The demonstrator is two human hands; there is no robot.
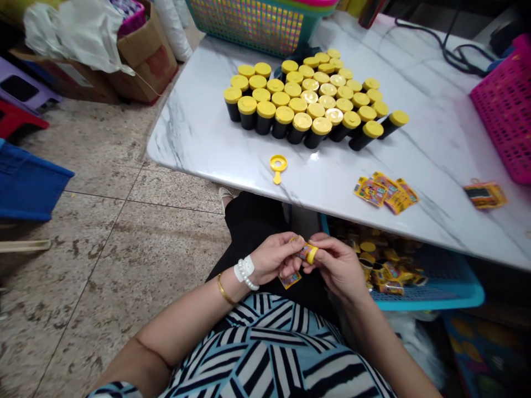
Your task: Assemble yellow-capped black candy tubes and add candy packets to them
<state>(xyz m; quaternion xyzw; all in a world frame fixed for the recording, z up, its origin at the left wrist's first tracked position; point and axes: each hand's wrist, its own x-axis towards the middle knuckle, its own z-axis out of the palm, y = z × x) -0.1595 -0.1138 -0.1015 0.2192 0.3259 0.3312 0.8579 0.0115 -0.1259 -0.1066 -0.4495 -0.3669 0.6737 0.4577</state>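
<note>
Above my lap, both hands are closed on one small yellow-capped tube point(310, 253) with a colourful printed label. My left hand point(282, 257) pinches its labelled end, and my right hand point(338, 264) grips near the yellow cap. A printed label point(290, 279) sticks out below my left fingers; I cannot tell if it is a separate piece. On the table ahead lie a yellow ring with a tab point(277, 177) and a few printed labels point(396, 196). Farther back stand many black tubes with yellow caps point(284, 119), some leaning at the right.
Under the edge of the marble-patterned table point(199, 149), a blue basket point(448, 296) holds labelled pieces. More labels point(485, 195) lie at the right, near a pink basket point(506, 105). A green basket point(249, 25) stands at the back. A blue bin point(29, 179) is at the left.
</note>
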